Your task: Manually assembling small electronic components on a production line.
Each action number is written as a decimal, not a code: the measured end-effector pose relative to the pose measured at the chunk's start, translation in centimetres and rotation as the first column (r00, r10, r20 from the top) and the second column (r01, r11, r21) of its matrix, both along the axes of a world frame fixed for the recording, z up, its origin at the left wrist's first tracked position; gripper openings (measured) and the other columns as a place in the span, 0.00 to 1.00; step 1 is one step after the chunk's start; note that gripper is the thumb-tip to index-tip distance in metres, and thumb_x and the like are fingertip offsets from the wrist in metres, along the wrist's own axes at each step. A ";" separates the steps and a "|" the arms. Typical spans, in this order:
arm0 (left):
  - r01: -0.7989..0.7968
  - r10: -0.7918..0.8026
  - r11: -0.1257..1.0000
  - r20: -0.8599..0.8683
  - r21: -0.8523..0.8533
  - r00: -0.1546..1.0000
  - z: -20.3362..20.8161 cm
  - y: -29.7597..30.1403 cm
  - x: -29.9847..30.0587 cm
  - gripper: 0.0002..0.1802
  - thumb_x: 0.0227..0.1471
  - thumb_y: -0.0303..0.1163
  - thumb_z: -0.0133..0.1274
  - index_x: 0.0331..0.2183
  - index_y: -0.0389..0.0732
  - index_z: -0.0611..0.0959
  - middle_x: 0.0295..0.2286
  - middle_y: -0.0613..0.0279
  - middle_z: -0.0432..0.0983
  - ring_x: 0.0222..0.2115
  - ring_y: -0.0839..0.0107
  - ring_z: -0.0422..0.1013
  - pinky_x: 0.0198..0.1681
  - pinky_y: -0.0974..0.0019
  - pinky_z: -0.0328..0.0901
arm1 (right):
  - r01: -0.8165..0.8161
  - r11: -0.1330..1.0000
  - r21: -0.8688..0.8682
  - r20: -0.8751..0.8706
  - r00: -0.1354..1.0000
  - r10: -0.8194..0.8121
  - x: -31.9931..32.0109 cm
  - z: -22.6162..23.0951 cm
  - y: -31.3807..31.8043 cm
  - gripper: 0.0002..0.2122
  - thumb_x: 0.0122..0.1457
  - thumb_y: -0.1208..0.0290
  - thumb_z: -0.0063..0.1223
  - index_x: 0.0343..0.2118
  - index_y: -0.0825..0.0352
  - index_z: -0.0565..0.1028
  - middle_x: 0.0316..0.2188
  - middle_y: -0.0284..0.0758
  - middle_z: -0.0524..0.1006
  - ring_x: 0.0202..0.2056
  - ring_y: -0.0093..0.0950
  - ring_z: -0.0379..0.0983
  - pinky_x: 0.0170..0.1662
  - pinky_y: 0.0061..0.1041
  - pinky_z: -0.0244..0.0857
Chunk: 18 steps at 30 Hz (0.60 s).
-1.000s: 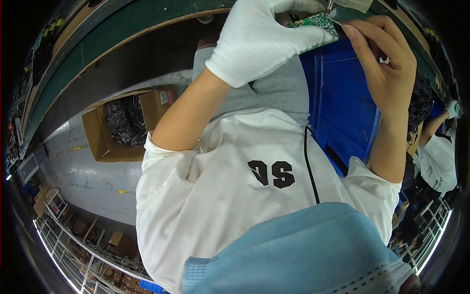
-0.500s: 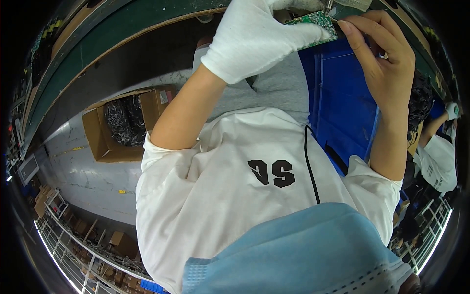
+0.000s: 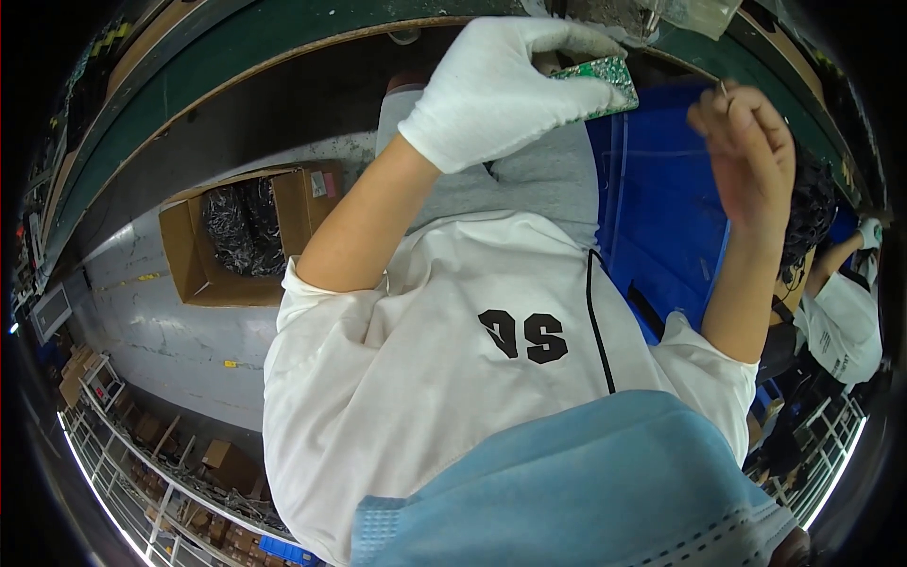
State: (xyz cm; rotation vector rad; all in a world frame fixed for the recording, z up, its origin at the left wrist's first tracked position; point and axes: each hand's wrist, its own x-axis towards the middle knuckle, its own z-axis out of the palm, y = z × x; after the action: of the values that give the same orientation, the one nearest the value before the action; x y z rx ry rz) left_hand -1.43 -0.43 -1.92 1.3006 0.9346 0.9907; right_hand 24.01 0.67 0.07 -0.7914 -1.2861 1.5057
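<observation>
My left hand (image 3: 510,94) wears a white glove and grips a small green circuit board (image 3: 614,83) by its edges, between the thumb and the fingers. The board's component-covered face shows, while its left part is hidden in the glove. To the right and apart from the board is my bare right hand (image 3: 751,142), raised with curled fingers pinched together. A thin, light sliver (image 3: 725,90) sticks up at its fingertips; blur hides what it is.
A green-topped workbench (image 3: 312,36) runs along the far side, with a clear plastic piece (image 3: 699,14) at its edge. Beside my legs stands a blue bin (image 3: 652,180). An open cardboard box (image 3: 184,250) holding black plastic-wrapped items sits on the left floor. Another person (image 3: 841,321) is at far right.
My right hand has drawn away from the board, to the right and nearer to me. The left hand has shifted slightly nearer with the board. A metal tip above the board is out of sight.
</observation>
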 end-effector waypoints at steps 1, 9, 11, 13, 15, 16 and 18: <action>-0.016 0.018 1.000 -0.059 0.025 0.998 0.4 -0.4 -0.4 0.20 0.45 0.26 0.62 0.42 0.30 0.81 0.33 0.58 0.80 0.29 0.76 0.73 0.33 0.78 0.68 | -0.012 1.000 0.015 -0.007 1.000 0.012 -0.2 -0.5 -0.3 0.07 0.59 0.76 0.51 0.37 0.72 0.77 0.30 0.36 0.76 0.25 0.20 0.64 0.34 0.21 0.64; -0.114 0.115 0.993 -0.102 0.017 0.988 3.8 -2.5 -6.6 0.22 0.40 0.23 0.63 0.41 0.30 0.81 0.36 0.55 0.80 0.28 0.72 0.74 0.33 0.75 0.69 | -0.333 0.885 -0.324 0.318 0.843 0.434 -1.3 -3.6 -2.6 0.04 0.54 0.80 0.55 0.32 0.70 0.79 0.13 0.21 0.63 0.14 0.11 0.50 0.17 0.11 0.46; -0.169 0.177 0.982 -0.090 0.087 0.980 5.9 -2.9 -8.4 0.22 0.39 0.24 0.63 0.41 0.30 0.81 0.37 0.53 0.79 0.29 0.70 0.74 0.33 0.74 0.70 | -0.370 0.889 -0.271 0.325 0.834 0.446 -1.8 -4.9 -3.1 0.04 0.56 0.79 0.55 0.32 0.69 0.80 0.13 0.21 0.62 0.14 0.12 0.49 0.17 0.11 0.46; -0.297 0.303 0.930 0.008 0.218 0.953 9.4 -2.9 -10.2 0.21 0.41 0.26 0.63 0.41 0.33 0.82 0.35 0.54 0.80 0.27 0.72 0.74 0.32 0.75 0.70 | -0.217 0.876 -0.432 0.437 0.799 0.413 -2.2 -4.8 -3.6 0.06 0.59 0.74 0.54 0.30 0.70 0.80 0.12 0.21 0.61 0.14 0.12 0.49 0.18 0.12 0.46; -0.359 0.347 0.841 0.104 0.405 0.932 12.2 -1.7 -12.0 0.20 0.48 0.31 0.58 0.43 0.31 0.77 0.34 0.48 0.76 0.26 0.68 0.74 0.26 0.72 0.69 | -0.219 0.746 -0.629 0.338 0.788 0.515 -1.8 -5.2 -3.2 0.10 0.60 0.71 0.53 0.29 0.72 0.81 0.14 0.21 0.63 0.16 0.12 0.52 0.20 0.12 0.47; -0.427 0.434 0.763 0.105 0.485 0.895 13.9 -0.6 -12.3 0.19 0.52 0.31 0.53 0.43 0.29 0.74 0.37 0.45 0.74 0.25 0.66 0.74 0.28 0.70 0.69 | -0.229 0.750 -0.620 0.335 0.787 0.517 -1.7 -5.2 -3.2 0.10 0.60 0.71 0.53 0.29 0.72 0.81 0.14 0.21 0.63 0.16 0.12 0.52 0.20 0.12 0.47; -0.301 0.747 0.469 -0.191 0.831 0.636 17.5 2.7 -14.8 0.18 0.55 0.32 0.50 0.45 0.31 0.74 0.41 0.47 0.73 0.29 0.66 0.74 0.34 0.71 0.68 | -0.281 0.761 -0.585 0.376 0.737 0.561 -1.9 -5.1 -3.4 0.16 0.63 0.64 0.50 0.29 0.74 0.80 0.12 0.23 0.65 0.15 0.14 0.54 0.20 0.14 0.50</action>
State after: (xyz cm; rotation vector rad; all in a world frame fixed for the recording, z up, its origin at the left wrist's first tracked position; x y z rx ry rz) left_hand -16.23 2.26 15.59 2.1229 1.5631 1.6948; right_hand 22.10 -2.76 -5.08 -1.3938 -1.5930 2.1552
